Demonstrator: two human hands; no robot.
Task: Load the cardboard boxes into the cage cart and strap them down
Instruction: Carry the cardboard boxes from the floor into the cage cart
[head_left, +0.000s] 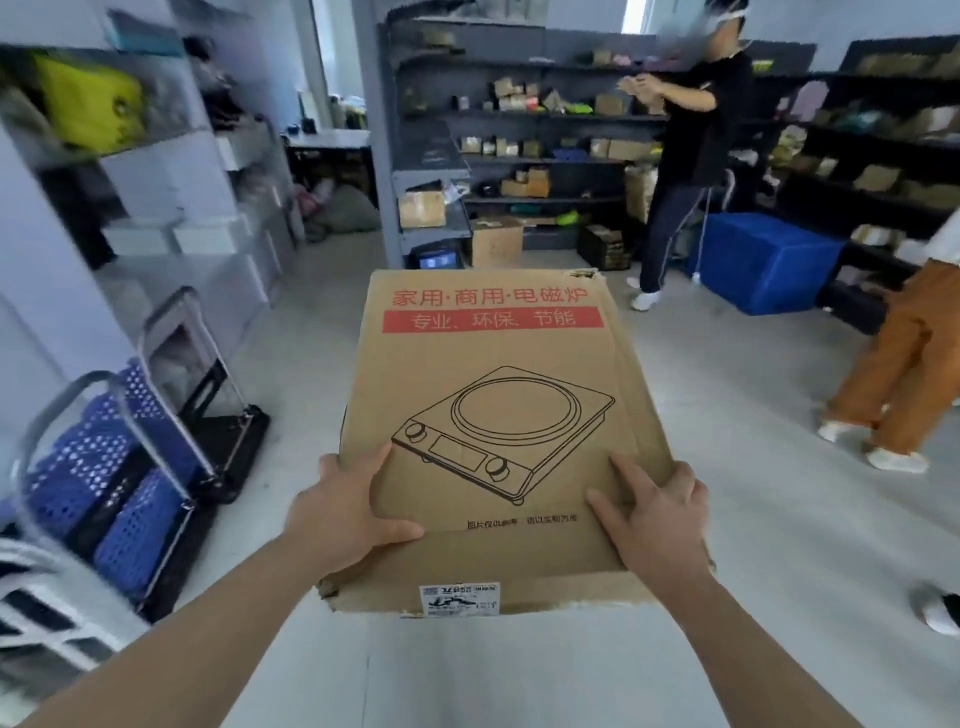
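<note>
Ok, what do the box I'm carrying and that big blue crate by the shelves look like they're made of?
The box, held between the left hand and right hand, looks like matte brown corrugated cardboard: its near edge is torn and ragged, with red and black printing. The blue crate looks like moulded plastic, uniform in colour with a slight sheen, though blur leaves that uncertain.

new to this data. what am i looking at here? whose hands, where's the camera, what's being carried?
There is no robot: a person wears one wide-angle camera on the head, looking forward and down, so the two bare arms at the bottom are the wearer's own. The left hand and right hand grip the near end of a flat cardboard box, held in the air, printed with an induction cooker drawing and a shipping label. The room is a stockroom: shelving with small cartons, folded platform trolleys at left, a blue crate at right, and two other people standing. No cage cart is clearly in view.
</note>
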